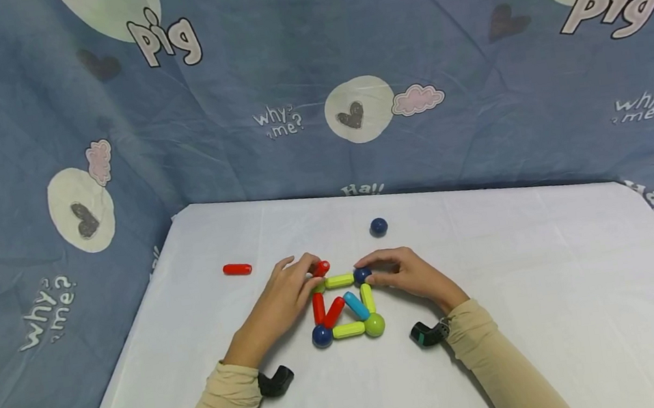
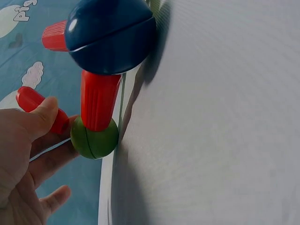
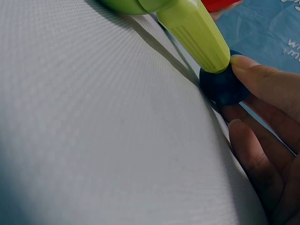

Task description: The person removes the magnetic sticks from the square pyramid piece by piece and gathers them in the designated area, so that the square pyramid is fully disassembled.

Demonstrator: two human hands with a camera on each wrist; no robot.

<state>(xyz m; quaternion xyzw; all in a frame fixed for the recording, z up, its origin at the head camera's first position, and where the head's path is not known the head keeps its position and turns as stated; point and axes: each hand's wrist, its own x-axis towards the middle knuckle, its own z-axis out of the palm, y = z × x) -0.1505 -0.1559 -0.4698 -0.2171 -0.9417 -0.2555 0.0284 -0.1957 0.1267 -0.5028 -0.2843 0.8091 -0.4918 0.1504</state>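
Note:
A four-sided frame of toy rods and balls lies on the table. Its near corners are a dark blue ball [image 1: 322, 336] and a green ball [image 1: 374, 324]; a red rod [image 1: 334, 312] and a light blue rod [image 1: 355, 305] slant up from them. My left hand [image 1: 283, 299] pinches another red rod [image 2: 60, 121] between thumb and fingers, its lower end at the far-left green ball [image 2: 94, 138]. With thumb and fingertips, my right hand [image 1: 409, 274] grips the far-right dark blue ball [image 3: 224, 86], where a yellow-green rod [image 3: 197, 35] meets it.
A loose red rod [image 1: 237, 269] lies on the table to the left of the frame. Behind the frame sits a separate dark blue ball [image 1: 378, 227]. The white tabletop [image 1: 527, 260] ends at a blue printed cloth [image 1: 281, 44] at the back and left.

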